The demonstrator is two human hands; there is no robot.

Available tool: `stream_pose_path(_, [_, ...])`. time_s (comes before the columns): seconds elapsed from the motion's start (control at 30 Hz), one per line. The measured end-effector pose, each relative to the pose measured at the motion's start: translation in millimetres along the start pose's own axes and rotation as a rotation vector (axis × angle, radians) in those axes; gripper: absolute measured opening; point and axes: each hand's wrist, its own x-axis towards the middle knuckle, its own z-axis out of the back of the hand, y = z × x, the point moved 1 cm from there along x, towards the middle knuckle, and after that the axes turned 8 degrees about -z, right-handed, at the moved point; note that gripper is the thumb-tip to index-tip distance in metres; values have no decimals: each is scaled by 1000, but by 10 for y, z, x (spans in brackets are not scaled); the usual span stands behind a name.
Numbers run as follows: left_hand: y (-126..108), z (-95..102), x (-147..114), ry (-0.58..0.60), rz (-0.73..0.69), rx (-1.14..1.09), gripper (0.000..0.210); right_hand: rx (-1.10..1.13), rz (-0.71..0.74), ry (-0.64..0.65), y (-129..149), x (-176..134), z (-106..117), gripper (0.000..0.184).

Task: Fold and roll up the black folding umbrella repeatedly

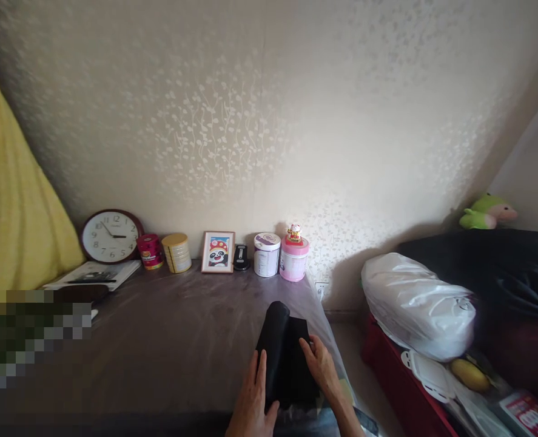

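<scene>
A black cloth, partly rolled up (275,340), lies near the front right of the table, its roll pointing away from me. Against the roll's left side rests my left hand (255,391), its fingers along the cloth and the thumb at the near end. My right hand (318,361) grips the right edge of the flat, unrolled part, thumb and fingers closed on it. What sort of cloth item this is, I cannot make out.
Along the wall stand a clock (113,237), a red can (150,252), a yellow tin (176,253), a framed panda picture (218,252) and two round tubs (267,258). Right of the table (182,340), a white plastic bag (418,303) sits on red furniture. A yellow curtain (14,200) hangs left.
</scene>
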Motion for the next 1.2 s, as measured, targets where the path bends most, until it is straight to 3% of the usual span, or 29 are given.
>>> stream_pose_path(0.3, [103,-65,-6,-4,26,-47,88,145,65,99,340,-1,-145,41])
stream_pose_path(0.47, [72,-6,6,45,44,-14,90,183,66,114,540,32,-310,46])
stream_pose_path(0.8, [110,5,39,99,70,49,91,-17,135,180,735,86,-576,28])
stream_pose_path(1.03, [66,46,60,139,101,134,86,-148,146,258,858,45,-540,27])
stream_pose_path(1.2, [169,-47,18,3,53,89,96,-74,149,376,889,13,-500,23])
